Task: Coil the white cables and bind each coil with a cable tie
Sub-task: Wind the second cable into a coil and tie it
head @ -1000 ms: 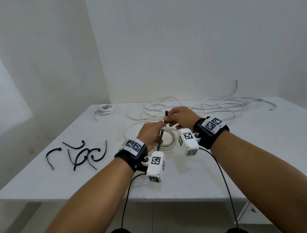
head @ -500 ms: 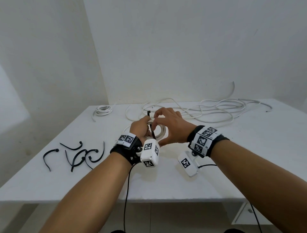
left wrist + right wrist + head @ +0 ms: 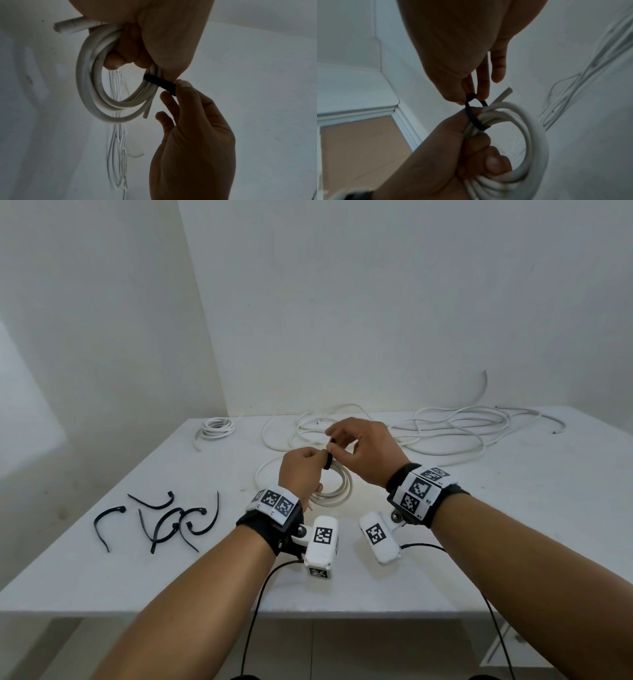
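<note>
Centre of the head view: the left hand [image 3: 301, 474] is closed round the coil [image 3: 334, 491], fingers curled through its opening, holding it just above the table [image 3: 513, 525]. The right hand [image 3: 363, 453] pinches the tie [image 3: 328, 462] between thumb and forefinger, its other fingers spread loose.

Change noted: a second ago the tie stood straight and upright against the coil; it is now bent into a loop round the bundled strands, as the right wrist view confirms [image 3: 475, 116]. Whether the tail has entered the head cannot be told; the pinching fingers cover the joint.

Judgement: binding of this coil is under way but not secured. Next comes threading or pulling the tail tight while the left hand keeps the strands bunched.

Remaining work: loose cables [image 3: 445, 433] lie across the upper right of the table. A small coil [image 3: 216, 429] sits at upper left; no tie is discernible on it. Spare ties [image 3: 171, 518] lie at left.
</note>
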